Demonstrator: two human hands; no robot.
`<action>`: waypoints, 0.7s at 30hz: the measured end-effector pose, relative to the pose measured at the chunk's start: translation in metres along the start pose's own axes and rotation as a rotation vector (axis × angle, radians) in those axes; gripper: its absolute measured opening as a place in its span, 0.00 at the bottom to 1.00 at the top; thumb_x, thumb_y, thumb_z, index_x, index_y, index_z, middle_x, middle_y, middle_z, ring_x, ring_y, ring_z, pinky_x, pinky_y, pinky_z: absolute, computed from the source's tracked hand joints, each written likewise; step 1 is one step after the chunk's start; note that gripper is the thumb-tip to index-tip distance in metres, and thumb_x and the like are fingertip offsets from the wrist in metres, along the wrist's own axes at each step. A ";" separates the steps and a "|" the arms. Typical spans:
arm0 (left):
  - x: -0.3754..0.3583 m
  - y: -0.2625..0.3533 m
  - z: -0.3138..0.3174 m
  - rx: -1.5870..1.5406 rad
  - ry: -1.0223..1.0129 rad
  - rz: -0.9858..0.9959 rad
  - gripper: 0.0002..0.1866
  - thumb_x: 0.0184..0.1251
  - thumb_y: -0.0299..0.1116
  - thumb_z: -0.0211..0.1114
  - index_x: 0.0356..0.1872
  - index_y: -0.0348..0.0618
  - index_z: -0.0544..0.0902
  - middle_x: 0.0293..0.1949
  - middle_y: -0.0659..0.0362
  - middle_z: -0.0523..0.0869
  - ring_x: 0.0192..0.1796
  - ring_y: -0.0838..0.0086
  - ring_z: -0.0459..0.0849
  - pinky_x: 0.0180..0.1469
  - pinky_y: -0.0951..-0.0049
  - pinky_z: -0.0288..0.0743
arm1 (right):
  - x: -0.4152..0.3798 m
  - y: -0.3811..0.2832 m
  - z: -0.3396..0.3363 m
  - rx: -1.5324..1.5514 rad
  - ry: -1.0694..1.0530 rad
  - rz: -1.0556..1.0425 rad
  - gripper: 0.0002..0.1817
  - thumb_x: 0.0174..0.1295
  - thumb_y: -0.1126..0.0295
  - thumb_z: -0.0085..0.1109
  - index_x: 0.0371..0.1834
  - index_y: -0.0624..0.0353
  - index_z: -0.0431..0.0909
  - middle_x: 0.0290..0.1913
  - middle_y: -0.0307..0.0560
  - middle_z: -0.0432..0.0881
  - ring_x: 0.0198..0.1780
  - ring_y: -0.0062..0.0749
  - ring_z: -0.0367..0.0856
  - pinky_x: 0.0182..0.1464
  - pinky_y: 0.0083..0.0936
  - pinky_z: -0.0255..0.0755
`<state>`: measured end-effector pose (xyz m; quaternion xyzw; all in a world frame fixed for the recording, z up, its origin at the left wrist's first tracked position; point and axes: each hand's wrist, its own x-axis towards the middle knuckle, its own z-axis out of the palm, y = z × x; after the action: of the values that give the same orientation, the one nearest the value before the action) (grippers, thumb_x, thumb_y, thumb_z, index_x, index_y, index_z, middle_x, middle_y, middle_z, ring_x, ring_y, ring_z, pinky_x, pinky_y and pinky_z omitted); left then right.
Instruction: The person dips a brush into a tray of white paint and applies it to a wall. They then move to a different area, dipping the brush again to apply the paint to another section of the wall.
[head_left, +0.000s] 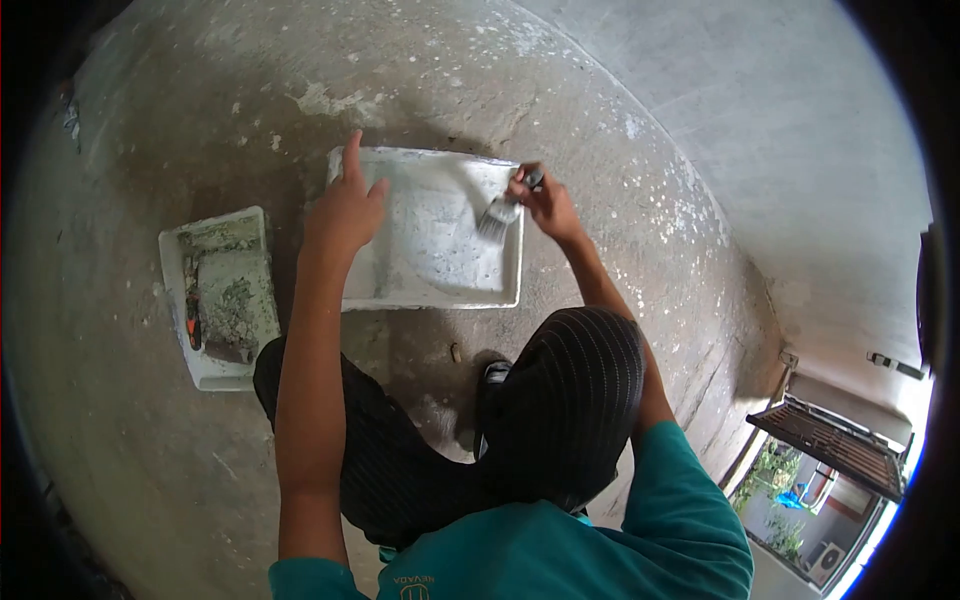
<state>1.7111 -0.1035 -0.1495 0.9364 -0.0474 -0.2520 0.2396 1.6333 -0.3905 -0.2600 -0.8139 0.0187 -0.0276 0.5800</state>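
Concrete floor holds a white tray [430, 285]; right hand [545, 203] grips a brush [497, 215] over it, left hand [345, 212] rests open-fingered on its rim.

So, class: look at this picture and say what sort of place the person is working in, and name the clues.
Probably a building being painted or renovated: a bare concrete floor flecked with white, a white paint tray, and a brush held in the right hand.

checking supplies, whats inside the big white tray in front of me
The big white tray holds a thin smeared coat of white paint, with the brush bristles pressed in, held by the right hand. The left hand covers its left edge, so that part stays hidden.
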 end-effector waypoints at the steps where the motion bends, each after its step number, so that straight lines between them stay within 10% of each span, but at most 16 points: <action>1: 0.000 -0.003 -0.005 0.004 0.008 -0.020 0.35 0.65 0.44 0.49 0.68 0.57 0.40 0.52 0.44 0.76 0.54 0.50 0.75 0.55 0.55 0.67 | 0.011 -0.003 0.002 0.056 0.023 -0.092 0.09 0.62 0.71 0.53 0.42 0.61 0.68 0.30 0.44 0.78 0.35 0.22 0.78 0.36 0.21 0.72; 15: -0.009 -0.058 -0.034 -0.065 0.206 -0.182 0.30 0.67 0.41 0.44 0.68 0.56 0.44 0.48 0.45 0.79 0.51 0.49 0.77 0.52 0.52 0.68 | 0.017 -0.075 0.195 -0.039 -0.452 -0.381 0.09 0.59 0.75 0.52 0.42 0.60 0.68 0.36 0.53 0.79 0.39 0.51 0.79 0.40 0.35 0.72; 21: -0.017 -0.053 -0.046 -0.102 0.174 -0.228 0.31 0.67 0.41 0.46 0.68 0.56 0.43 0.45 0.45 0.80 0.49 0.48 0.78 0.51 0.52 0.69 | -0.010 -0.072 0.192 0.228 -0.489 -0.114 0.09 0.61 0.73 0.53 0.42 0.60 0.66 0.31 0.47 0.79 0.35 0.36 0.81 0.39 0.29 0.73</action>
<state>1.7174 -0.0341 -0.1318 0.9407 0.0929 -0.1973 0.2598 1.6358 -0.1857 -0.2547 -0.7256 -0.1710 0.1353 0.6526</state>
